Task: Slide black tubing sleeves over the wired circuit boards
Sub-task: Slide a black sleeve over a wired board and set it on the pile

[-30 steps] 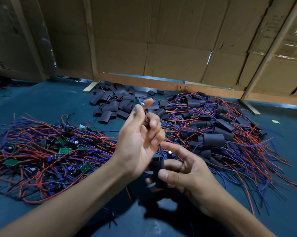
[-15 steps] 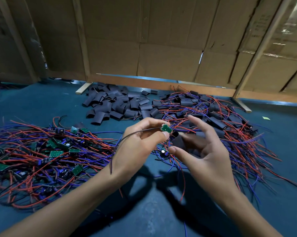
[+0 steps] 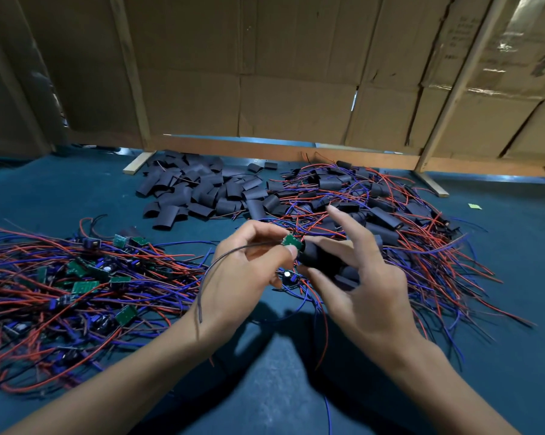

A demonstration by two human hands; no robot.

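My left hand (image 3: pixel 246 277) pinches a small green circuit board (image 3: pixel 290 240) between thumb and fingers at the middle of the view. A dark wire (image 3: pixel 208 277) from the board loops down over that wrist. My right hand (image 3: pixel 359 277) holds a black tubing sleeve (image 3: pixel 316 257) between thumb and middle finger, its open end right at the board's edge. The right index finger sticks up. Red and blue wires hang below the two hands.
A pile of bare wired boards (image 3: pixel 76 287) lies at the left on the blue table (image 3: pixel 280 403). Loose black sleeves (image 3: pixel 199 193) are heaped at the back centre. Sleeved boards with wires (image 3: pixel 390 221) pile up at the right. A cardboard wall (image 3: pixel 296 89) closes the back.
A second ago the left hand was raised with the board and the right held the sleeve low. Both hands have come level, and the sleeve's mouth now meets the board.
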